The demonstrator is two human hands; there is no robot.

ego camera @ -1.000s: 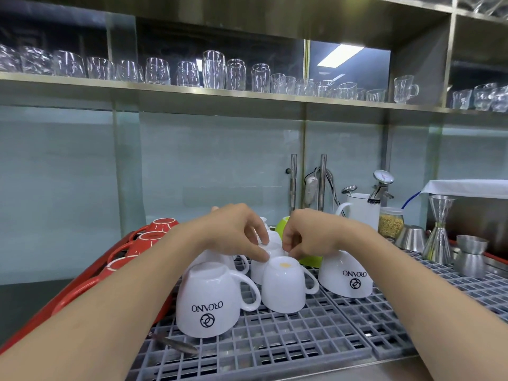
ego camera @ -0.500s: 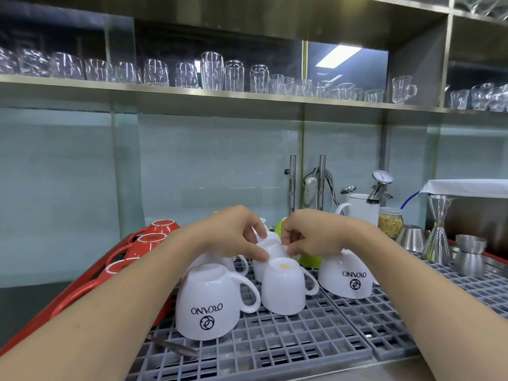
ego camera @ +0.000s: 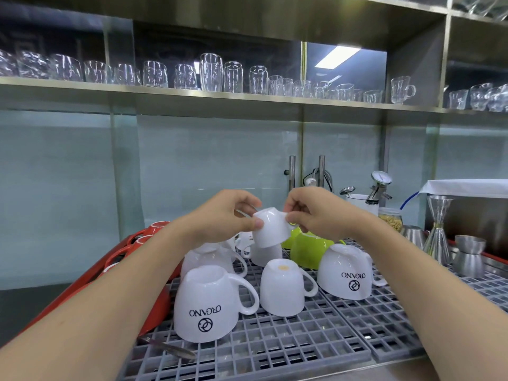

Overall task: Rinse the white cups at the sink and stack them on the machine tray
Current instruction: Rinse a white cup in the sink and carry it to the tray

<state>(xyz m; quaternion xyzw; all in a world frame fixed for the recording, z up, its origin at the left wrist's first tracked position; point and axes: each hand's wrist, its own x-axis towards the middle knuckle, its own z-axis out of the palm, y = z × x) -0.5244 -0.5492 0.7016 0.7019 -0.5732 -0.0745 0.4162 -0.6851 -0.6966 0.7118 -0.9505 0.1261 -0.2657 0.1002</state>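
Gripping the small white ceramic cup [ego camera: 270, 228] inverted, your left hand [ego camera: 225, 217] and right hand [ego camera: 313, 213] have raised it off the grey grid tray [ego camera: 288, 342]; stacking on another cup likely follows.

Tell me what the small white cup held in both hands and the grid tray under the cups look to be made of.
Small white cup: likely glazed ceramic, being opaque white with soft glossy highlights. Grid tray: probably moulded plastic, being matte grey with uniform square cells and no metallic shine.
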